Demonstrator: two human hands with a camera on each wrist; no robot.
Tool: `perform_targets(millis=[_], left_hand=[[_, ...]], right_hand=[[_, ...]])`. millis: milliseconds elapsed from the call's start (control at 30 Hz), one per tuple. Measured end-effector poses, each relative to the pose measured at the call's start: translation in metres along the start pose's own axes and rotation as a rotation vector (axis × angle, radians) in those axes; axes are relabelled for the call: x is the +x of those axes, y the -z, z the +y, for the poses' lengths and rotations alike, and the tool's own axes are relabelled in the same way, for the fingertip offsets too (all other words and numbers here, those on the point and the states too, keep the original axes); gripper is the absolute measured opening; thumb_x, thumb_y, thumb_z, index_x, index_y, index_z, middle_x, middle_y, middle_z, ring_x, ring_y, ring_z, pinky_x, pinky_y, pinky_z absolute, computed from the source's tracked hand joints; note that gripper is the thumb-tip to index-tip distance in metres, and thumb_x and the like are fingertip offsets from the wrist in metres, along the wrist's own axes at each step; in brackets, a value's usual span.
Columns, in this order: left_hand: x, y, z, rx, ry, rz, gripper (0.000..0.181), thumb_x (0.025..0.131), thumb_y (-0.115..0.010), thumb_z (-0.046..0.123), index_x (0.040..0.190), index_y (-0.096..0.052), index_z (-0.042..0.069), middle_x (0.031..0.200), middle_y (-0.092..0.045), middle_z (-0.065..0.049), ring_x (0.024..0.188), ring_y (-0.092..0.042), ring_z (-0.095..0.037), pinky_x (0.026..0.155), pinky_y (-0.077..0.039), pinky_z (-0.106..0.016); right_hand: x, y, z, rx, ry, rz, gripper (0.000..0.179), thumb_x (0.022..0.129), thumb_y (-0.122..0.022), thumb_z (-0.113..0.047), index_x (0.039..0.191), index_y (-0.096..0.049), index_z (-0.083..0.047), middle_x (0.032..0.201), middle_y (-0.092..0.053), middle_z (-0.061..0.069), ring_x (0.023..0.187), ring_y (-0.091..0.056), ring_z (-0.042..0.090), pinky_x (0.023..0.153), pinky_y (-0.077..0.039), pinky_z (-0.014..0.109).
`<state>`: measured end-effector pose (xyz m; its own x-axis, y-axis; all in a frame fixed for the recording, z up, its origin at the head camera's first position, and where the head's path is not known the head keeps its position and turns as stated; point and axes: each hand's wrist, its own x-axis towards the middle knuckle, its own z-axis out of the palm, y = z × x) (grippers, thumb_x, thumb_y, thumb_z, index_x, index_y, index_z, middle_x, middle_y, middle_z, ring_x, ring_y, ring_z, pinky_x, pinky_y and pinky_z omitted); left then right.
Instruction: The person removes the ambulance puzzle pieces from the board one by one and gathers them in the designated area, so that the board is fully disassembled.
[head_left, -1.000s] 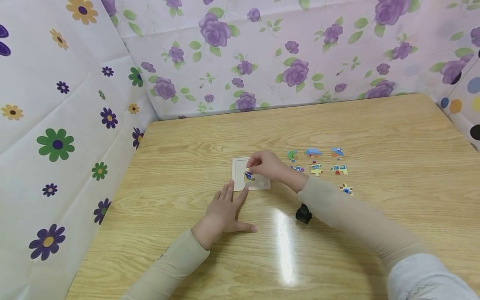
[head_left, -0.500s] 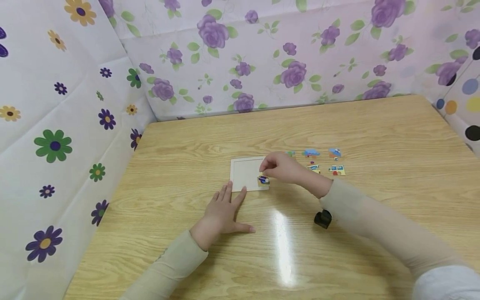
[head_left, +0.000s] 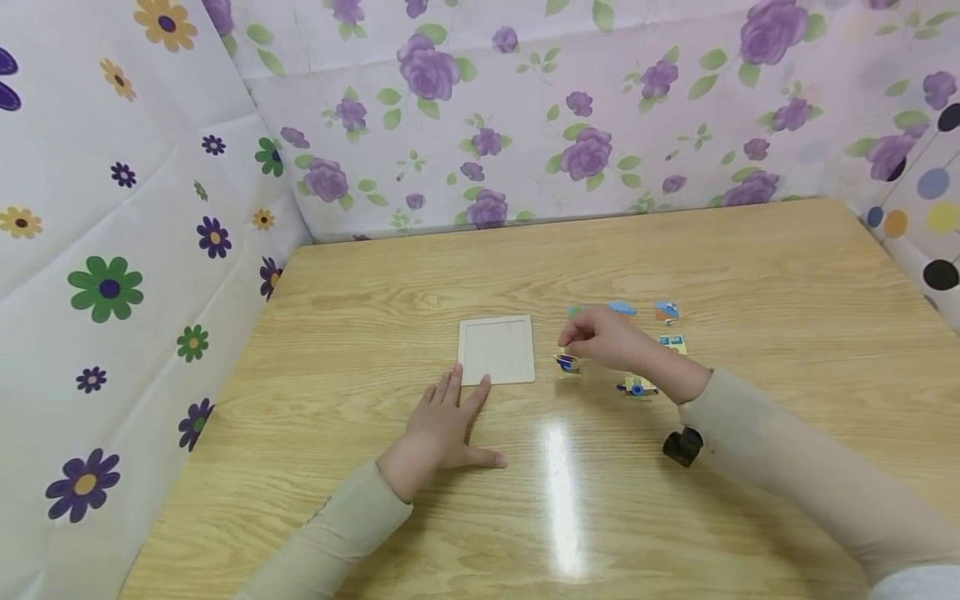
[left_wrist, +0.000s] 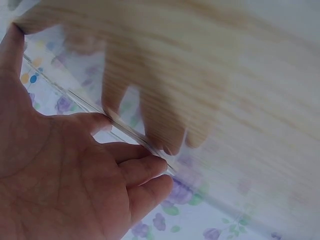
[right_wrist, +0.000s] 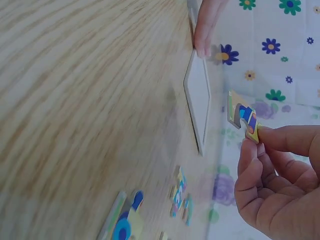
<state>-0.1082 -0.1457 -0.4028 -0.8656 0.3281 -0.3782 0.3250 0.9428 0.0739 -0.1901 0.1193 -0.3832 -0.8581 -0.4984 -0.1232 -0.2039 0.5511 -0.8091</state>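
Observation:
My right hand (head_left: pixel 606 337) pinches a jigsaw puzzle piece (head_left: pixel 567 364) between thumb and fingertips. In the right wrist view the puzzle piece (right_wrist: pixel 244 116), blue, purple and yellow, is held raised above the tabletop. Left of it lies a shallow square puzzle tray (head_left: pixel 498 352), its pale base showing. My left hand (head_left: pixel 438 429) rests on the table with fingers spread, two fingertips touching the tray's near edge. The left wrist view has the left hand (left_wrist: pixel 75 165) close to the tray's thin edge, with blurred reflections around it.
Several loose puzzle pieces lie to the right, among them a yellow one with a blue disc (head_left: pixel 637 387) and a blue-orange one (head_left: pixel 666 312); my right hand partly hides others. A black wrist camera (head_left: pixel 683 447) hangs below the right sleeve. Flowered cloth (head_left: pixel 480 108) borders the wooden table (head_left: pixel 360 333).
My right hand has lifted the puzzle piece from over the tray and carried it right, past the tray's right edge. The left hand has stayed at the tray's near edge.

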Motion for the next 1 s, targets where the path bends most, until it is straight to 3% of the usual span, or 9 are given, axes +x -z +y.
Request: perform_targets(millis=[267,433,533,567,667,767,1000], left_hand=[[-0.001,0.0,0.0,-0.01,-0.007,0.005,0.111,0.069,-0.064,0.073,0.154,-0.016,0.021,0.157,-0.004,-0.024,0.146,-0.009,-0.037,0.118,-0.016,-0.048],[-0.002,0.0,0.0,-0.021,-0.012,0.012,0.11,0.07,-0.065,0.072,0.154,-0.017,0.02,0.157,-0.005,-0.024,0.146,-0.01,-0.037,0.118,-0.016,-0.049],[-0.002,-0.001,0.001,-0.018,-0.019,0.01,0.11,0.07,-0.064,0.072,0.154,-0.016,0.02,0.157,-0.005,-0.024,0.146,-0.01,-0.037,0.117,-0.017,-0.049],[-0.002,-0.002,0.001,-0.017,-0.022,0.009,0.11,0.07,-0.064,0.073,0.154,-0.016,0.02,0.157,-0.005,-0.024,0.146,-0.01,-0.038,0.117,-0.017,-0.049],[-0.002,-0.004,0.0,-0.021,-0.025,0.01,0.11,0.07,-0.063,0.073,0.154,-0.016,0.02,0.157,-0.005,-0.024,0.146,-0.01,-0.038,0.117,-0.018,-0.049],[-0.002,-0.004,-0.001,-0.016,-0.016,0.017,0.111,0.069,-0.063,0.074,0.154,-0.016,0.021,0.157,-0.005,-0.024,0.146,-0.01,-0.037,0.117,-0.018,-0.048],[-0.002,-0.002,-0.002,-0.008,-0.02,0.018,0.11,0.07,-0.063,0.074,0.154,-0.015,0.021,0.157,-0.005,-0.023,0.146,-0.009,-0.037,0.117,-0.017,-0.049]], right_hand=[[-0.012,0.006,0.013,-0.017,-0.031,0.01,0.012,0.091,-0.058,-0.002,0.096,-0.068,0.002,0.098,-0.069,0.014,0.094,-0.063,0.025,0.075,-0.052,0.031],[-0.015,0.005,0.019,-0.025,-0.061,0.023,0.011,0.091,-0.058,-0.001,0.093,-0.068,-0.001,0.096,-0.069,0.012,0.085,-0.062,0.02,0.073,-0.052,0.033],[-0.017,0.005,0.024,-0.024,-0.06,0.019,0.01,0.09,-0.059,-0.001,0.092,-0.069,0.0,0.091,-0.07,0.011,0.077,-0.061,0.017,0.099,-0.044,0.047],[-0.018,0.004,0.026,-0.025,-0.063,0.015,0.01,0.09,-0.059,-0.001,0.092,-0.069,0.0,0.09,-0.07,0.01,0.075,-0.06,0.017,0.098,-0.044,0.048],[-0.019,0.003,0.029,-0.014,-0.058,0.0,0.01,0.09,-0.059,-0.001,0.092,-0.068,0.001,0.087,-0.069,0.011,0.071,-0.058,0.016,0.093,-0.047,0.044],[-0.018,0.002,0.032,-0.001,-0.061,-0.015,0.009,0.09,-0.059,-0.002,0.092,-0.067,0.001,0.087,-0.068,0.01,0.07,-0.053,0.014,0.064,-0.047,0.029],[-0.013,0.0,0.033,0.006,-0.089,-0.04,0.009,0.089,-0.059,0.0,0.092,-0.066,0.004,0.084,-0.066,0.011,0.066,-0.051,0.014,0.059,-0.046,0.025]])
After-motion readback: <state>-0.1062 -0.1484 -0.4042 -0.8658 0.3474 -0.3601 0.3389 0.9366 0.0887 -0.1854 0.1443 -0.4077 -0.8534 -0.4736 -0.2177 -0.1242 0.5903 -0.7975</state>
